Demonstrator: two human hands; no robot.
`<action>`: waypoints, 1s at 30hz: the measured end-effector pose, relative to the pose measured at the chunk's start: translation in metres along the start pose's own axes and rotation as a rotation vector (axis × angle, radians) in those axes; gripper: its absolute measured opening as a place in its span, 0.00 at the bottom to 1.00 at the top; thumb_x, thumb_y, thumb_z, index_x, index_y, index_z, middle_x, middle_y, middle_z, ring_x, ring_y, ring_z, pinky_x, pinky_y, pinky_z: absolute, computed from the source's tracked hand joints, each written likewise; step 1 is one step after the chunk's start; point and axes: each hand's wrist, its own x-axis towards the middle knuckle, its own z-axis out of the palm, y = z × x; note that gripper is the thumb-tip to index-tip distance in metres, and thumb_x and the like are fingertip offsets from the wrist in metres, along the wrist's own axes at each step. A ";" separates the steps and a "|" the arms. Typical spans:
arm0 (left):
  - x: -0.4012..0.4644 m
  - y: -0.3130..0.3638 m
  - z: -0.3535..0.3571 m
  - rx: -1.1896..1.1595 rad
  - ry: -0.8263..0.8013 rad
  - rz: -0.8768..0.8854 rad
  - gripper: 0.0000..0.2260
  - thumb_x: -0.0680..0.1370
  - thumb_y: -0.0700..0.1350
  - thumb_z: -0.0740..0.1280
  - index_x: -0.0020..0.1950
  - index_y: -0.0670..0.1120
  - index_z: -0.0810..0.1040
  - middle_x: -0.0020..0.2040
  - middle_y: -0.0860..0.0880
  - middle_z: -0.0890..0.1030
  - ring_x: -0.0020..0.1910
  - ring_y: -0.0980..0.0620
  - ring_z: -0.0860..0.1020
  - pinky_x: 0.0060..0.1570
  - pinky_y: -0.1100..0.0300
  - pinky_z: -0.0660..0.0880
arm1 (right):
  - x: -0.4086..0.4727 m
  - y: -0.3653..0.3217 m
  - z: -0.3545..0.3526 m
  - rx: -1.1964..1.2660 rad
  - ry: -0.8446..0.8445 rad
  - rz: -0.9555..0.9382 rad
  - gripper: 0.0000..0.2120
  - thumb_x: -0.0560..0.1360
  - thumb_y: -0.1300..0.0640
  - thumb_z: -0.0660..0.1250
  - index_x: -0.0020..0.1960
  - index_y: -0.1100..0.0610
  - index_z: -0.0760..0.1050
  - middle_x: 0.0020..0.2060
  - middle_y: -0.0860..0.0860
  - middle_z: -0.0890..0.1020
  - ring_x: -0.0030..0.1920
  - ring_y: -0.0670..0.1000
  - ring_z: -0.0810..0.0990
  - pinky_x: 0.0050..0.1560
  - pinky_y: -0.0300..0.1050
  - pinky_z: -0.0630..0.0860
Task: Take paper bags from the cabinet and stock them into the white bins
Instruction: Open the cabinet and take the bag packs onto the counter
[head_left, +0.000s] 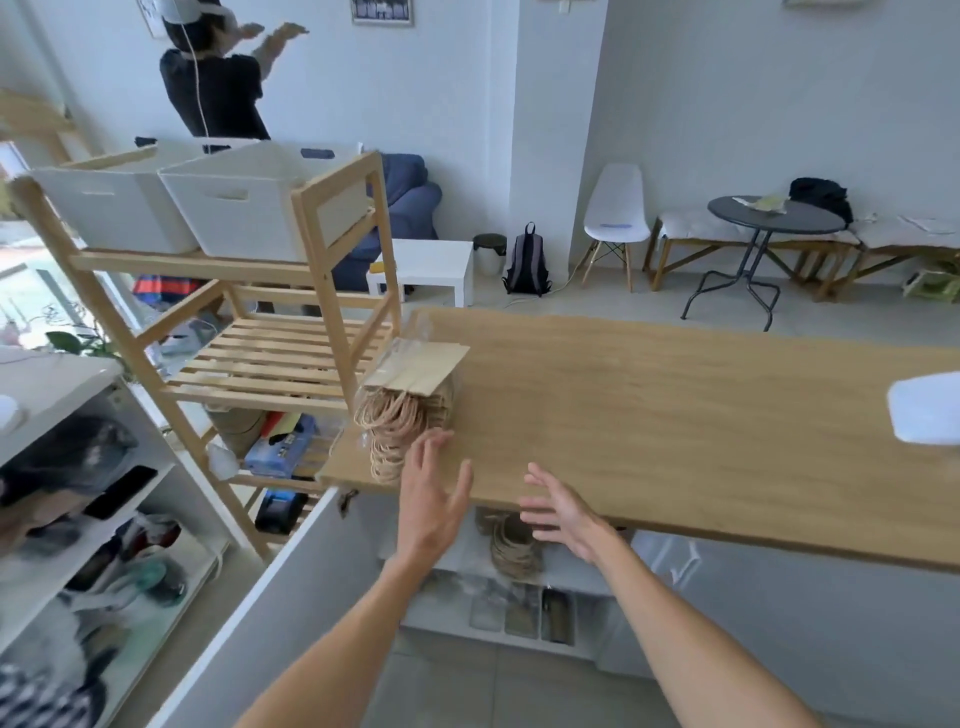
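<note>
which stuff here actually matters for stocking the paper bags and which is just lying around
Belongs to the job:
- bundle of paper bags on the wooden counter
- more bags in the open cabinet below
- two white bins on the wooden rack
- left hand and right hand, both open and empty

Just lying about:
- backpack
- white chair
- round dark table

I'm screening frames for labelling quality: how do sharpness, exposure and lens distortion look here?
Head view: wide-angle bending curves the wooden counter edge and tilts the wooden rack; the lower-left shelf clutter is smeared; the window at far left is blown out; the left hand, right hand and paper bags are slightly soft.
</note>
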 end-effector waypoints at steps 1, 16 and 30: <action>-0.021 0.001 0.009 0.005 -0.068 -0.005 0.17 0.80 0.53 0.64 0.68 0.49 0.71 0.64 0.53 0.72 0.65 0.56 0.70 0.66 0.60 0.66 | -0.008 0.012 -0.004 -0.012 0.003 0.013 0.28 0.80 0.35 0.58 0.73 0.51 0.70 0.65 0.57 0.78 0.63 0.58 0.79 0.67 0.58 0.73; -0.103 -0.096 0.080 -0.085 -0.572 -0.677 0.23 0.80 0.61 0.61 0.69 0.49 0.74 0.64 0.51 0.78 0.61 0.52 0.75 0.59 0.57 0.68 | -0.002 0.156 -0.071 0.069 0.165 0.219 0.24 0.83 0.43 0.60 0.74 0.53 0.69 0.64 0.55 0.79 0.61 0.54 0.80 0.63 0.55 0.76; -0.035 -0.268 0.223 -0.107 -0.381 -0.725 0.27 0.79 0.65 0.60 0.72 0.49 0.70 0.72 0.46 0.73 0.68 0.44 0.72 0.65 0.52 0.66 | 0.214 0.252 -0.079 -0.013 0.370 0.021 0.31 0.83 0.37 0.54 0.81 0.49 0.59 0.79 0.48 0.64 0.76 0.51 0.66 0.71 0.47 0.63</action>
